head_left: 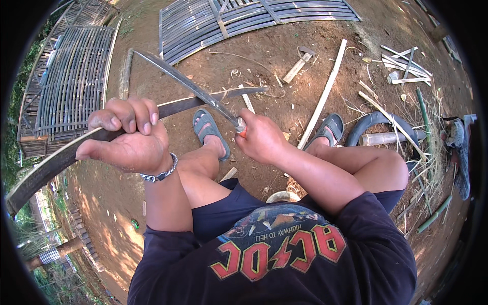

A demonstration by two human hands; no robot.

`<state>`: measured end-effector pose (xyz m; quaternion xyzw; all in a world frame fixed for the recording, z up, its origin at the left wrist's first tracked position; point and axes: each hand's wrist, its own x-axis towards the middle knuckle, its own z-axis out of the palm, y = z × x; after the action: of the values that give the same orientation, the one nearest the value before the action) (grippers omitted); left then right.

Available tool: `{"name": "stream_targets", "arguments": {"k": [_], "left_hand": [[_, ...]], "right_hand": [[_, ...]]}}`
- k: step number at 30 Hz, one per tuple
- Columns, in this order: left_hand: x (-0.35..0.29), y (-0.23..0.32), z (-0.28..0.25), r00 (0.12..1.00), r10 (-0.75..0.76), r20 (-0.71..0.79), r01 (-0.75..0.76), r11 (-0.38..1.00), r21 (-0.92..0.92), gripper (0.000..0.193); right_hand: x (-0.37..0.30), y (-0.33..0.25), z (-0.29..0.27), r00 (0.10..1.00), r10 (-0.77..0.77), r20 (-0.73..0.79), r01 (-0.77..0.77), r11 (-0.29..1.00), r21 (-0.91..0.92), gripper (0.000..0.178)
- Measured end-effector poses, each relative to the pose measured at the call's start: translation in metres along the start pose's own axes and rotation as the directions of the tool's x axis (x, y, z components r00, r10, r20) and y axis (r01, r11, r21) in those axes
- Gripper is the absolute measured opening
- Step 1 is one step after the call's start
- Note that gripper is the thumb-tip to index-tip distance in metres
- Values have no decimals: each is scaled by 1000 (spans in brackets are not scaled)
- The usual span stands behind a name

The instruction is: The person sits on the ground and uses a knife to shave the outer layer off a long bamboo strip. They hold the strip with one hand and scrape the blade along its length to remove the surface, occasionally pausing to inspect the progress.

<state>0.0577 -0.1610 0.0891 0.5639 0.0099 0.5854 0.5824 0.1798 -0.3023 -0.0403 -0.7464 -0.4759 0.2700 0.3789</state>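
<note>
My left hand [127, 134] is closed around a long, dark bamboo strip [43, 175], which runs from the lower left up past the middle of the head view. Its thumb lies along the near side and the fingers curl over the far side. In my right hand [262, 138] is a machete [185, 84], gripped by a handle of which a bit of orange shows. The long blade points away to the upper left and crosses over the strip, right of my left hand. Whether the blade touches the strip, I cannot tell.
Slatted bamboo panels stand at the left [73, 76] and lie at the far side [218, 23]. A hammer-like tool [299, 66] and a long pale slat [325, 94] lie on the dirt. Rightward are a black rubber tube [362, 127], a green bamboo pole [423, 117] and a slat pile [406, 66].
</note>
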Motion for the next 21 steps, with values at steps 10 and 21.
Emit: {"name": "stream_targets", "arguments": {"k": [10, 21], "left_hand": [[-16, -1, 9, 994, 26, 107, -11, 991, -136, 66], [-18, 0, 9, 992, 34, 118, -20, 992, -121, 66]], "right_hand": [[1, 14, -5, 999, 51, 12, -52, 997, 54, 36], [8, 24, -11, 998, 62, -9, -62, 997, -48, 33]]}}
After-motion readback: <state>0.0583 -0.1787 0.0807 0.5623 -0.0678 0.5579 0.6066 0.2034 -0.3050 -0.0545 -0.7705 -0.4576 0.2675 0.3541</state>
